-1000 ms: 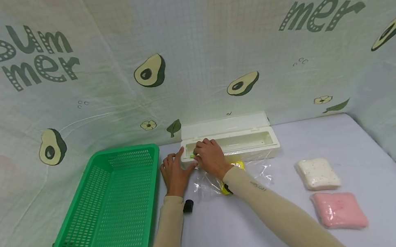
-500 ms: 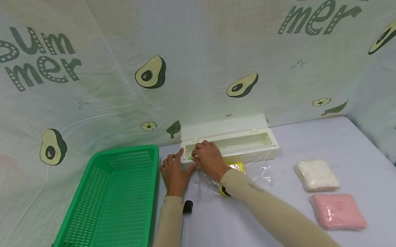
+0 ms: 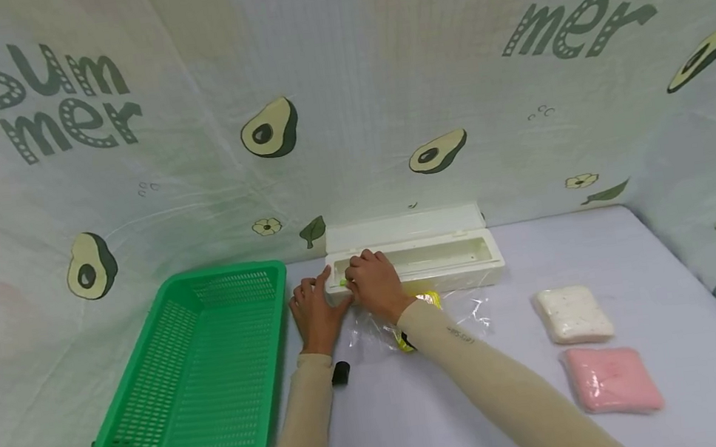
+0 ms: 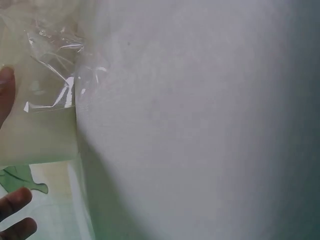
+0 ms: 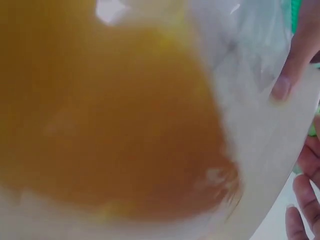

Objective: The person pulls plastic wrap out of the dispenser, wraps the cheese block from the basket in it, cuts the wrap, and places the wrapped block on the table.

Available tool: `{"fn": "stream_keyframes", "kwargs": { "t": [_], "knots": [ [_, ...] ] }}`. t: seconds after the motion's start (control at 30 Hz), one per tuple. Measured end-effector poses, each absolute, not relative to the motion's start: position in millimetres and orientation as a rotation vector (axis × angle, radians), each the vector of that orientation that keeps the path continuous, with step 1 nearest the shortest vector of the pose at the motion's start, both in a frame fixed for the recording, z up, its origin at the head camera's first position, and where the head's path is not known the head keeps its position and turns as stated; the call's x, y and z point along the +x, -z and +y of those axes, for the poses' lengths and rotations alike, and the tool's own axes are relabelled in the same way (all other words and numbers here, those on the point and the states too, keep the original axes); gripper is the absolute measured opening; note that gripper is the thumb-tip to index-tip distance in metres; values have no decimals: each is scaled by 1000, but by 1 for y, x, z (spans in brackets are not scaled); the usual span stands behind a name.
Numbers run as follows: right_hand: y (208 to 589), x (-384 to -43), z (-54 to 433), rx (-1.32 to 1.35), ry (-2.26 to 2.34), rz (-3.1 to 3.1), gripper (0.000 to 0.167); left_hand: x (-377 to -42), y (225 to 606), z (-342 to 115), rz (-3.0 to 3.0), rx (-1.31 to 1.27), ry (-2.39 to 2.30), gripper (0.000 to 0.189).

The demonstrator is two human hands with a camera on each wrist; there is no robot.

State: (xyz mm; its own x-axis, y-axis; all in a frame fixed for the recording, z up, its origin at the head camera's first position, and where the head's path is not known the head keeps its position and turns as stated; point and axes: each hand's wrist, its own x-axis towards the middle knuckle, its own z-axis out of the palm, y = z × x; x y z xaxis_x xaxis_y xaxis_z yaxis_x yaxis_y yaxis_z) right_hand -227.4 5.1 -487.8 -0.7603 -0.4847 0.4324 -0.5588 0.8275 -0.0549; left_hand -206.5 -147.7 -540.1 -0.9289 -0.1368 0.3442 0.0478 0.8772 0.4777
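A long white cling film dispenser [image 3: 452,279] stands near the back of the table with its lid raised. At its left end my left hand [image 3: 318,318] holds the corner, thumb against the front face and fingers around the end; two fingertips [image 4: 17,202] stick out past it in the left wrist view. My right hand [image 3: 375,281] reaches over the front rim and pinches a small green slider [image 3: 343,283] on the left. Clear film [image 3: 473,314] hangs down from the front onto the table. A yellow item [image 3: 433,298] lies under it, partly behind my right wrist and blurred orange in the right wrist view.
A green slotted basket [image 3: 199,377] stands to the left. On the right lie a white wrapped block [image 3: 573,314] and a pink wrapped block [image 3: 613,379]. A fabric backdrop [image 3: 343,106] rises behind the table.
My right hand and the green slider have shifted very slightly left along the front rim. The left hand stays on the dispenser's end.
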Motion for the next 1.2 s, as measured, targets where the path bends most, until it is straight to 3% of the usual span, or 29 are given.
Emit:
{"fn": "stream_keyframes", "kwargs": {
  "t": [0.43, 1.2],
  "knots": [
    [482, -230, 54, 855, -256, -2560, 8, -207, 528, -154, -2689, 77, 750, 87],
    [485, -222, 131, 834, -244, -2594, 9, -204, 531, -145, -2752, 98, 770, 87]
  ]
}}
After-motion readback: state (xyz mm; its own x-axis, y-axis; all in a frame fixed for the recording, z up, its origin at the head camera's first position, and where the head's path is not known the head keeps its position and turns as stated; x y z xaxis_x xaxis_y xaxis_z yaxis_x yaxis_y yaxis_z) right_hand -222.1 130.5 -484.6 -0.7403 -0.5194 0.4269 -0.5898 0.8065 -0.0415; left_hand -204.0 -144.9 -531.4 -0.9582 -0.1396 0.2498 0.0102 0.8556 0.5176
